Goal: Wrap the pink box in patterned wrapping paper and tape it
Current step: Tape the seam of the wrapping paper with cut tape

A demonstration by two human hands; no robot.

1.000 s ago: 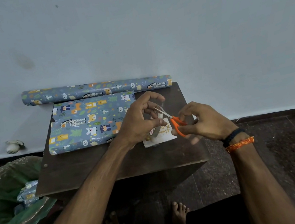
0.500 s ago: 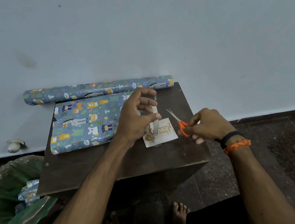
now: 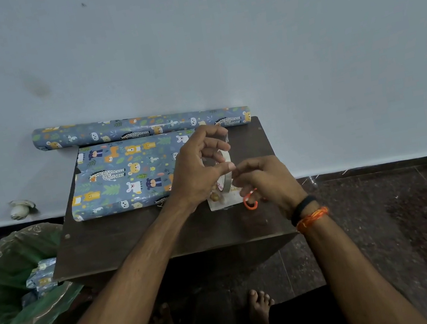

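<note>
The box [image 3: 123, 175], covered in blue animal-print wrapping paper, lies on the left half of the dark table [image 3: 123, 240]. To its right, my left hand [image 3: 199, 170] holds a clear tape roll [image 3: 228, 172] upright above the table, with a strip of tape pulled up to its fingertips. My right hand [image 3: 265, 181] is just right of the roll, its fingertips touching my left thumb at the tape. Its curled fingers still carry the orange-handled scissors [image 3: 251, 204], whose blades are hidden.
A roll of the same wrapping paper [image 3: 140, 127] lies along the wall at the table's back edge. A small printed card [image 3: 224, 202] sits under my hands. A green bin bag [image 3: 14, 282] with paper scraps stands on the floor at the left, and my bare feet [image 3: 260, 305] are below the table.
My right hand has swung the scissors down and moved left to the tape roll. My left hand has stayed over the card with the roll.
</note>
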